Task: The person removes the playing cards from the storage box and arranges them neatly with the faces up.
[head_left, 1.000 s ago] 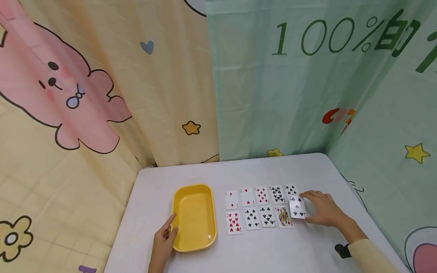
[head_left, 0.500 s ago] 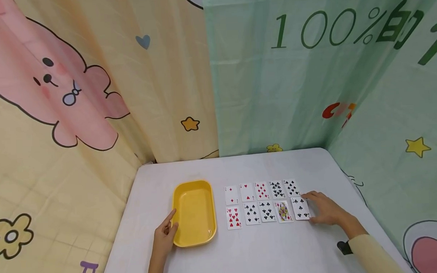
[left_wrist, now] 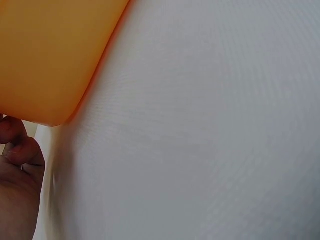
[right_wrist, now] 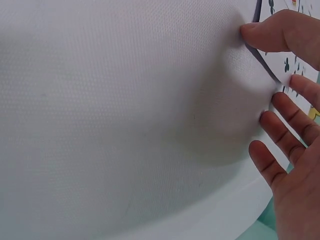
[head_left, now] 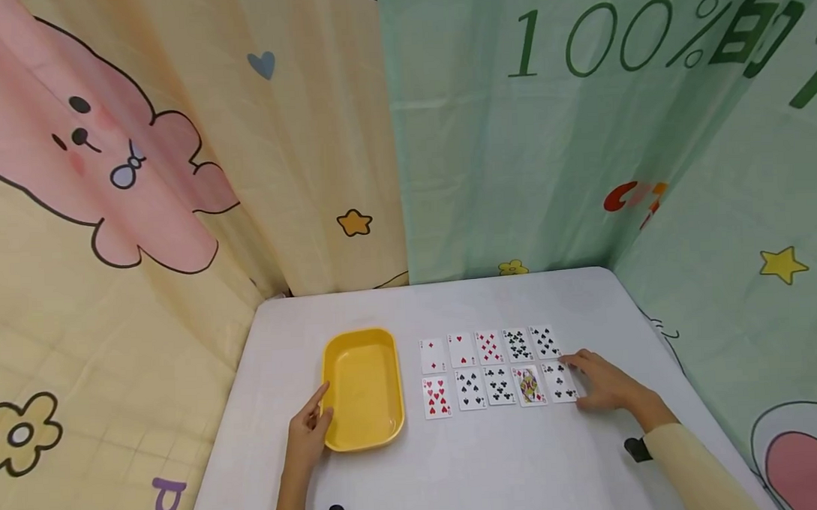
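Observation:
At the right end of the lower row is a playing card with black clubs. My right hand holds that card by its right side, thumb at the near corner and a finger at the far one. In the right wrist view the thumb is on the card's edge, with the other fingers spread apart. My left hand holds the left rim of a yellow tray, index finger and thumb at the rim. In the left wrist view its curled fingers are against the tray's outside, partly cut off.
Several face-up cards lie in two rows between the tray and my right hand, including a picture card and a hearts card. They lie on a white table. Printed curtains stand behind and beside it.
My right hand has lowered the clubs card from a raised position over the row's end to the table and shifted it slightly. The left hand stays at the tray. The head view has tilted down.

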`<state>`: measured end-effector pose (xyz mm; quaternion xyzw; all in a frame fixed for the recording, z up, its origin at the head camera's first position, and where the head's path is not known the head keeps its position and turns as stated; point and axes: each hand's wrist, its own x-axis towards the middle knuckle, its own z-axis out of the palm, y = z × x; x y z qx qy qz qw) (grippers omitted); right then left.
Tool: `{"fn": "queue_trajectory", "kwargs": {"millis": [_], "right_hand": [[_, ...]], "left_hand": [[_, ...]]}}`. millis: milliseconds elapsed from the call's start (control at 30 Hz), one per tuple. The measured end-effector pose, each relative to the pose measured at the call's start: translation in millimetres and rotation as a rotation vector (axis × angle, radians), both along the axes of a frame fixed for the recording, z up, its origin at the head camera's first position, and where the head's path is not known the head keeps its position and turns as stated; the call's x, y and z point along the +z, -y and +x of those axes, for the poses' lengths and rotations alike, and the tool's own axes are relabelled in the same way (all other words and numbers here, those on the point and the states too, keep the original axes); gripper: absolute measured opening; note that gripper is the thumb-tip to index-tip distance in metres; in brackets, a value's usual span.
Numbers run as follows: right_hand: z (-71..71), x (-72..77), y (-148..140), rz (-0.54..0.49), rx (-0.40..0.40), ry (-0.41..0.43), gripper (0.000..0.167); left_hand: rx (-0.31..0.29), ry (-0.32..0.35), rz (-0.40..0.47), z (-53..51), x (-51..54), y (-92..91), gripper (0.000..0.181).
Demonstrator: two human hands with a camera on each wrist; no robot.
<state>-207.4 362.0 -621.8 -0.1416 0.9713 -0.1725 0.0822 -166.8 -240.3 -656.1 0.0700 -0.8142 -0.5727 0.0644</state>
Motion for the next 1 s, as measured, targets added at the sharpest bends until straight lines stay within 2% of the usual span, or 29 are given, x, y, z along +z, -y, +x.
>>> {"fn": "queue_trajectory", "kwargs": {"millis": [267, 500, 700, 867, 1000], "right_hand": [[2.4, 0.0, -0.3, -0.017, -0.009, 0.049, 0.084], [3.6, -2.5, -1.4, -0.029, -0.021, 0.057, 0.085], [9.9, -6.5, 1.4, -0.042, -0.046, 0.07, 0.086], [14.0, -12.7, -2.4, -0.052, -0.054, 0.033, 0.084], [16.9, -20.1, -5.3, -0.048, -0.059, -0.034, 0.081]], "left_hand": [[0.004, 0.008, -0.009, 5.0, 4.4, -2.4, 0.047], [-0.004, 0.015, -0.02, 4.8, 2.9, -2.9, 0.047], [-0.049, 0.02, -0.035, 5.9, 4.3, 3.1, 0.047], [-0.095, 0.004, -0.033, 5.4, 4.0, 5.7, 0.047], [-0.102, 0.016, -0.048, 5.4, 3.9, 6.1, 0.048]]}}
